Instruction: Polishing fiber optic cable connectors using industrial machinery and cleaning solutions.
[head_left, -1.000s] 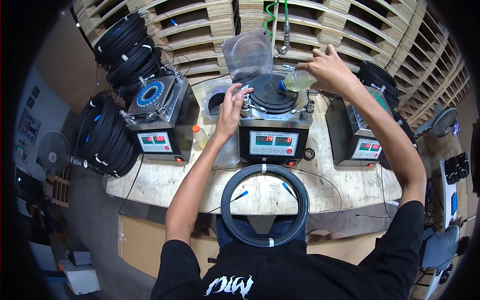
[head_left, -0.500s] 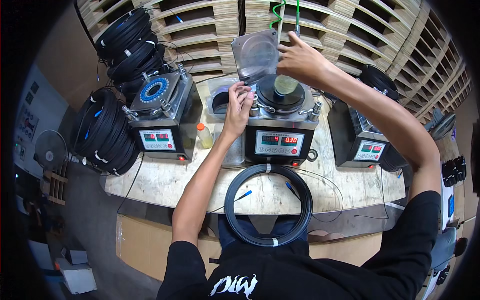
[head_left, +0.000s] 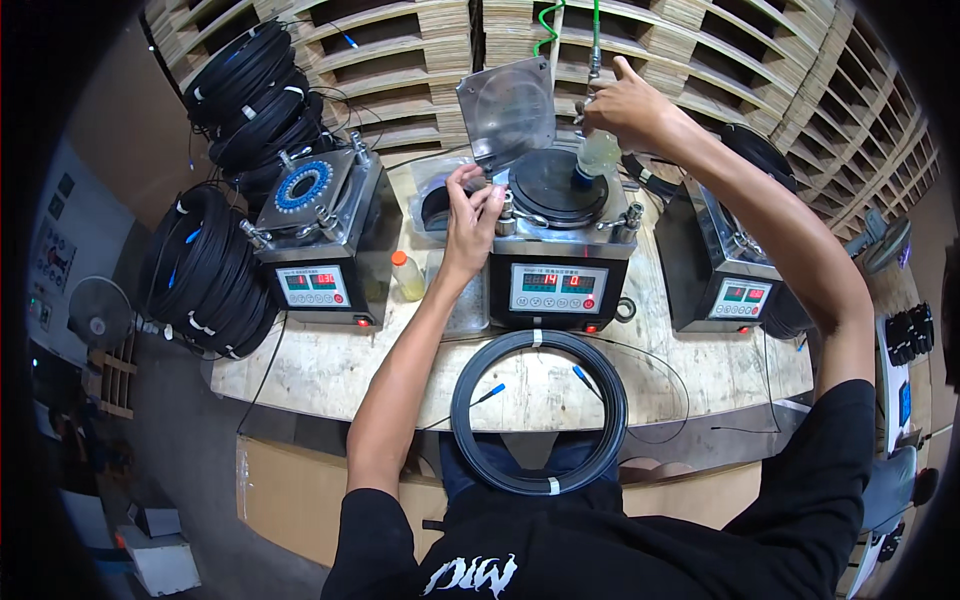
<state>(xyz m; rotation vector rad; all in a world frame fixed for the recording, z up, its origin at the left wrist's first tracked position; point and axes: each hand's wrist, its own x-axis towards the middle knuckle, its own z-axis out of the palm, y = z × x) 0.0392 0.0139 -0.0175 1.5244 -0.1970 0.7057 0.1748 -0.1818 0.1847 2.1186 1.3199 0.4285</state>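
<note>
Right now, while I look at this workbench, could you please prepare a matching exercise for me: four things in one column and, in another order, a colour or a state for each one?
Things:
1. right hand
2. standing bottle on the table
3. lid of the middle machine
4. cable coil in front of that machine

Descriptions:
A. swung open
B. black, with white bands
C. holding a tilted bottle, blue cap downward
D. orange cap

Right pairs: 1-C, 2-D, 3-A, 4-B
</note>
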